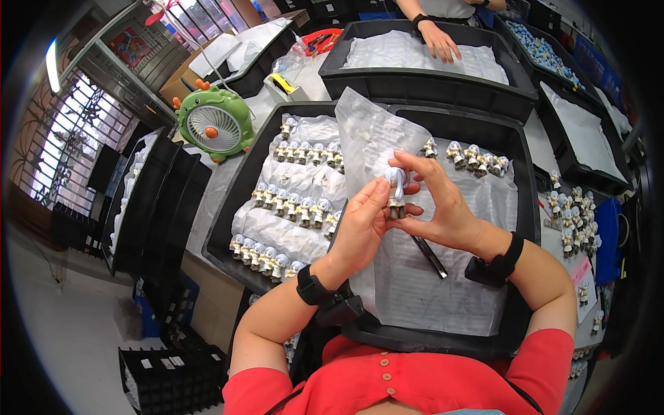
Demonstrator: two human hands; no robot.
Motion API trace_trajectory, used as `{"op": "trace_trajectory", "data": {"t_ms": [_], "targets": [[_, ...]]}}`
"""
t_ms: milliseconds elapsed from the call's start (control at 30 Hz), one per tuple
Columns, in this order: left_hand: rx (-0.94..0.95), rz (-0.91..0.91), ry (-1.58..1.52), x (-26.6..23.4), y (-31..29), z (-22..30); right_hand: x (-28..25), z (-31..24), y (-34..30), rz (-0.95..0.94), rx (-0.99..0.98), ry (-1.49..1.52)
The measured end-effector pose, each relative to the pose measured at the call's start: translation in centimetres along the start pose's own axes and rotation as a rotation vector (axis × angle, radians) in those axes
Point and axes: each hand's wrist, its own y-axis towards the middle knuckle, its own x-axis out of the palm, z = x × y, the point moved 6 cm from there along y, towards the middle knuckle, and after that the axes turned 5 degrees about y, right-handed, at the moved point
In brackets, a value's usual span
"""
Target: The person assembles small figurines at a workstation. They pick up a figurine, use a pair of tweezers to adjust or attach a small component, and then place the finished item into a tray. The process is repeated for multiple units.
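Both hands are raised over the trays with a small figurine (395,194) between them. It has pale blue-lilac hair, light clothes and brown lower parts, and stands roughly upright. My left hand (363,225) pinches it from the left side. My right hand (443,204) is curved round its right side, fingers at the head and thumb near the base. Below the right hand is a slim dark tool (430,257), its kind unclear. Beneath it spreads a translucent foam sheet (443,297) in the right black tray (529,200). Several similar figurines (477,158) stand at that tray's far end.
The left black tray (225,232) has rows of figurines (294,205) on white wrapping. A green fan (216,124) stands beyond its left corner. Loose figurines (570,218) crowd the right side. Another person's hand (437,41) rests over a far tray (429,90).
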Motion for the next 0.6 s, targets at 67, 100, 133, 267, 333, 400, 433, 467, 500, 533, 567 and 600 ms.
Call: {"op": "trace_trajectory", "data": {"t_ms": [67,100,133,267,333,400,433,467,500,533,567,600], "targets": [[0.002,-0.002,0.0,0.01,-0.02,-0.02,-0.01,0.01,-0.02,-0.002,-0.004,-0.005],[0.004,-0.004,0.0,0.02,-0.03,0.01,0.0,-0.03,-0.01,-0.001,-0.008,-0.009],[0.004,-0.004,0.0,0.02,-0.03,0.02,0.01,-0.07,0.0,-0.001,-0.012,-0.013],[-0.002,0.001,-0.007,0.02,-0.04,-0.02,0.07,0.01,-0.05,-0.002,0.004,0.002],[-0.007,-0.001,-0.002,0.0,-0.04,-0.04,0.19,0.21,-0.13,0.003,0.008,0.019],[-0.014,-0.011,0.015,-0.13,-0.05,-0.05,0.21,0.18,-0.13,0.002,0.009,0.009],[-0.014,-0.011,0.015,-0.22,-0.03,-0.1,0.22,0.16,-0.12,0.001,0.009,0.003],[-0.014,-0.011,0.014,-0.32,0.0,-0.18,0.23,0.2,-0.13,0.003,0.008,0.006],[-0.014,-0.011,0.014,-0.34,0.02,-0.23,0.24,0.31,-0.18,0.006,0.007,0.009],[-0.016,-0.005,0.015,-0.32,0.02,-0.22,0.23,0.38,-0.2,0.008,0.007,0.011],[-0.019,0.002,0.015,-0.26,0.01,-0.19,0.2,0.35,-0.19,0.011,-0.003,0.002],[-0.02,0.011,0.017,-0.26,-0.04,-0.18,0.19,0.33,-0.17,0.014,-0.014,-0.005]]}}
